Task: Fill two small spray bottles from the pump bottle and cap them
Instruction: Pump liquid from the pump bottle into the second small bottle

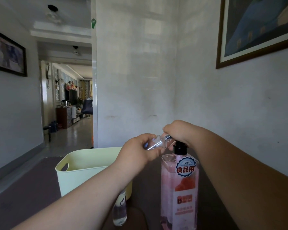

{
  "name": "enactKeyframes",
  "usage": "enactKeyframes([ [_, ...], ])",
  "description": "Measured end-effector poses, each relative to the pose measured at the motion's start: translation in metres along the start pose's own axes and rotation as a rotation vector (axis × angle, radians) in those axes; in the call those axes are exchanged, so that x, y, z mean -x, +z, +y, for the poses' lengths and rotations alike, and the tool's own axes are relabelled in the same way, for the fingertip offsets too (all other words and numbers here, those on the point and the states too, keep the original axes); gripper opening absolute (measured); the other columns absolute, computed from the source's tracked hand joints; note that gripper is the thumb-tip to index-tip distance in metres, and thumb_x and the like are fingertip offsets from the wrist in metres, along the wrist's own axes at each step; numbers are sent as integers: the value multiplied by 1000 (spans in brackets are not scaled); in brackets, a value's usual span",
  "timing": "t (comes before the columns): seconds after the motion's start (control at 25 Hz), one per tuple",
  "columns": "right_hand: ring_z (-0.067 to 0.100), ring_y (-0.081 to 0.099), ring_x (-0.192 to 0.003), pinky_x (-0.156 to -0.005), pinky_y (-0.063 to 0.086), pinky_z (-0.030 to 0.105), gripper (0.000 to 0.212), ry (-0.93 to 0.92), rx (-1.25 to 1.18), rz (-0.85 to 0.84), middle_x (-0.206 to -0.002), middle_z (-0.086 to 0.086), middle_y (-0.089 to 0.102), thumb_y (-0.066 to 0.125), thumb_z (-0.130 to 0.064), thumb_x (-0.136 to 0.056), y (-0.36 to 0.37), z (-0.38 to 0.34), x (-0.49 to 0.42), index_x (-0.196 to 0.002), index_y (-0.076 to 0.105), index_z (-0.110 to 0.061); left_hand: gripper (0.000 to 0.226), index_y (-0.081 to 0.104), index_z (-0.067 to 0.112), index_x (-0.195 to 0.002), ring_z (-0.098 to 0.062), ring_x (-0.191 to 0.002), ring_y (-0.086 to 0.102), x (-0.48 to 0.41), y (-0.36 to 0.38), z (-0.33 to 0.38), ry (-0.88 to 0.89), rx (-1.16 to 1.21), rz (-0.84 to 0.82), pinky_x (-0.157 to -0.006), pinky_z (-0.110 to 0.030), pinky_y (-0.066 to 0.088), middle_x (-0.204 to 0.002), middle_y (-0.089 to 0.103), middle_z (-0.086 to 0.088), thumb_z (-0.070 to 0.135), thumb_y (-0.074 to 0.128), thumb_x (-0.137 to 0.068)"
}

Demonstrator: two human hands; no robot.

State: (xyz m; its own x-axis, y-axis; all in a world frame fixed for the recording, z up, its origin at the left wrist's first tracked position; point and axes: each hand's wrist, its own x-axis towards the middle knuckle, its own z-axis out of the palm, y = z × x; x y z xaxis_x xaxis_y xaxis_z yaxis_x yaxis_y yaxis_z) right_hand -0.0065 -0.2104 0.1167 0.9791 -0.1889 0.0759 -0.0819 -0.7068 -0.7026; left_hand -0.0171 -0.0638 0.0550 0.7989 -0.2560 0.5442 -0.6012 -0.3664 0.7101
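A tall pink pump bottle (179, 183) with a black collar stands on the dark table at the lower right. My right hand (178, 131) sits on top of its pump head, fingers curled over it. My left hand (140, 150) grips a small clear spray bottle (158, 142), tilted with its open neck up against the pump's spout. A second small clear bottle (120, 208) with a heart mark stands upright on the table under my left forearm, partly hidden by it.
A pale green plastic basket (83, 165) with a handle cutout stands on the table to the left of the bottles. A white wall rises close behind, with a framed picture (256, 29) at the upper right. A hallway opens at the left.
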Motion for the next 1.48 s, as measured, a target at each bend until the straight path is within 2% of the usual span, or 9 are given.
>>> enactKeyframes([
  [0.12, 31, 61, -85, -97, 47, 43, 36, 15, -18, 18, -59, 7, 71, 38, -16, -93, -1, 3, 0, -113, 61, 3, 30, 67, 24, -104, -8, -77, 58, 1, 1, 0, 2, 16, 5, -60, -3, 37, -92, 70, 3, 28, 74, -75],
  [0.28, 37, 61, -108, -99, 50, 46, 36, -7, -99, 29, -120, 25, 62, 42, -14, -96, 0, -1, 3, -125, 54, 5, 31, 67, 23, -105, -9, -80, 58, 2, 0, 2, -2, 17, -4, -60, -3, 37, -95, 70, 0, 27, 74, -76],
  [0.36, 35, 63, -100, -98, 50, 42, 35, 15, -118, 7, -116, 24, 66, 40, -13, -96, 1, -1, 5, -122, 56, 5, 30, 67, 22, -105, -10, -80, 58, 1, 0, 2, -2, 15, -3, -60, -4, 38, -95, 71, -1, 26, 74, -76],
  [0.52, 21, 61, -62, -70, 49, 29, 31, 6, -105, 5, -74, 10, 70, 41, -21, -96, -6, -4, 5, -105, 63, 0, 26, 68, 25, -101, -12, -80, 59, 0, -5, 7, 13, 30, -11, -63, -10, 41, -94, 71, -3, 26, 74, -75],
  [0.68, 17, 59, -52, -42, 37, 17, 33, 25, -47, -6, -69, 4, 67, 41, -30, -97, -14, -10, 4, -105, 64, -7, 21, 68, 30, -94, -4, -75, 59, -5, -8, 9, 39, 64, -17, -65, -10, 42, -89, 71, 2, 26, 74, -75],
  [0.92, 28, 61, -70, -63, 45, 29, 24, 11, 29, 9, -72, 11, 66, 40, -19, -95, -10, -5, -1, -85, 58, -7, 18, 69, 32, -91, -7, -77, 59, -5, -5, 4, 57, 50, -3, -62, -8, 41, -88, 71, 2, 27, 74, -74],
  [1.04, 29, 58, -81, -72, 51, 33, 15, 8, -19, 19, -95, 15, 59, 41, -14, -96, -4, 1, -4, -91, 53, -6, 17, 69, 28, -91, -15, -84, 62, -3, -2, 0, 54, 34, -27, -68, -17, 45, -89, 72, -1, 26, 73, -75],
  [1.16, 25, 57, -73, -69, 52, 31, 15, 12, -46, 6, -100, 16, 55, 41, -12, -97, -2, 4, -4, -89, 52, -7, 16, 69, 26, -91, -19, -86, 63, 0, 1, 0, 35, 32, -29, -69, -21, 45, -90, 71, -4, 26, 73, -75],
  [1.48, 16, 61, -59, -76, 45, 31, 37, 9, -141, 58, -72, 2, 64, 42, -23, -97, -5, 3, 4, -113, 62, 3, 20, 65, 37, -88, 1, -72, 57, 5, 2, 2, 41, 76, -9, -61, -3, 39, -86, 69, 7, 26, 75, -75],
])
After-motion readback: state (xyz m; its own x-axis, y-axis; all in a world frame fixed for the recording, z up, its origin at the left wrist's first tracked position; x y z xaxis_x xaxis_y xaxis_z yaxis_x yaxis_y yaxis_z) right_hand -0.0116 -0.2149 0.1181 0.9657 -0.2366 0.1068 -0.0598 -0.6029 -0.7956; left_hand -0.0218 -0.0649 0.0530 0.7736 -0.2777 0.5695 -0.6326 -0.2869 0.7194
